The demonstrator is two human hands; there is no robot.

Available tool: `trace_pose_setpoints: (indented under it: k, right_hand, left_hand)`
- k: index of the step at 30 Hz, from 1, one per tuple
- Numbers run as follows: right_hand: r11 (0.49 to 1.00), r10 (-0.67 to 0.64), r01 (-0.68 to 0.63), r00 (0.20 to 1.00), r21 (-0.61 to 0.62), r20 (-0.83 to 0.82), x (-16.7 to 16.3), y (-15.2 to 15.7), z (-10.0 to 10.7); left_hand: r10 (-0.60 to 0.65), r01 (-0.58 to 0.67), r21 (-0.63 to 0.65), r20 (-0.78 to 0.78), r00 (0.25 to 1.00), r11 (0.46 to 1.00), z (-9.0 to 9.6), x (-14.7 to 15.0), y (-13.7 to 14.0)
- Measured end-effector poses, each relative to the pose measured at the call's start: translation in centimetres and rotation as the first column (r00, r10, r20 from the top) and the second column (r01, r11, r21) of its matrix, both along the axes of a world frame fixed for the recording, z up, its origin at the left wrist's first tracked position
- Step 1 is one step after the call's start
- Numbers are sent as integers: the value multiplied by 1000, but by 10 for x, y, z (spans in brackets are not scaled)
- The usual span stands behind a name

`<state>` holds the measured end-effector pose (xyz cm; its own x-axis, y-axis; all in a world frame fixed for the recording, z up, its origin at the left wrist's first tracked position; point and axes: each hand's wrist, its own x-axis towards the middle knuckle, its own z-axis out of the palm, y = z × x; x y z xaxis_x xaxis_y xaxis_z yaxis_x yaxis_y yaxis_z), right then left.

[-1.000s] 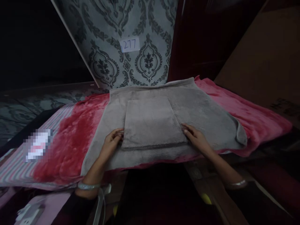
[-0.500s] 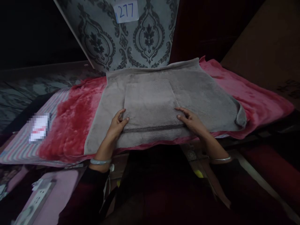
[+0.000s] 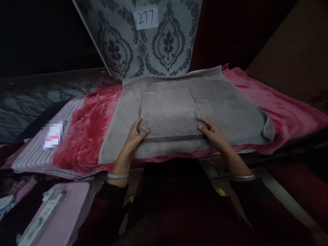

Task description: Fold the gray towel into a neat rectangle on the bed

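Note:
A folded grey towel (image 3: 167,112) lies as a flat rectangle on a larger spread grey cloth (image 3: 225,106). My left hand (image 3: 135,135) holds its near left corner, thumb on top and index finger along the side edge. At the near right corner my right hand (image 3: 211,133) grips in the same way, thumb over the top. The remaining fingers of both hands are mostly hidden. The folded layers show along the towel's front edge, between my hands.
Beneath the grey cloth is a red and pink plush blanket (image 3: 88,126), with striped fabric (image 3: 30,155) at left. A patterned panel (image 3: 169,44) bearing a paper marked 277 (image 3: 146,17) stands behind. Lower left, a power strip (image 3: 43,217) rests on a pink surface (image 3: 69,208).
The whole view has shifted slightly, so everything appears a little further right. My hands keep the same hold on the folded towel, and its shape looks the same.

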<state>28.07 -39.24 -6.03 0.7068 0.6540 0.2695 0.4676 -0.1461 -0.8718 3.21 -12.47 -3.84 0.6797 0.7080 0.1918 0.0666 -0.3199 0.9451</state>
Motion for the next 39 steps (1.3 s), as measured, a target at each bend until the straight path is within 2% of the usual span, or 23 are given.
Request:
trace_pose_setpoints:
  k: [3,9,13,16,19,23,30,39]
  right_hand:
    - [1000,-26,26,999,-8,22,-1,0,-2]
    - [998,-59,58,996,21,68,-3,3,-7]
    - [995,-95,91,984,36,148,-9,1,-10]
    - [992,-121,110,947,55,297,-21,-5,-11]
    - [990,-139,134,849,48,510,-37,-9,-10]
    - [995,-37,90,752,-47,658,-48,-6,-7]
    - [985,83,49,716,-168,693,-38,-1,-6]
    - [983,138,-11,702,-184,699,-33,2,4]
  left_hand:
    - [-19,19,-11,-5,1000,1000,-5,1,1]
    - [16,-17,73,14,1000,997,-9,4,-1]
    - [43,-43,31,-8,999,999,-5,2,-4]
    - [44,-44,3,-3,999,999,-2,0,-7]
    - [51,-51,-14,0,999,999,0,-1,-8]
    - [59,-61,-60,-25,998,996,1,-2,-8]
    - [72,-74,-62,-37,997,995,-1,-3,-8]
    - [63,-65,-102,-19,998,993,4,-5,-16]
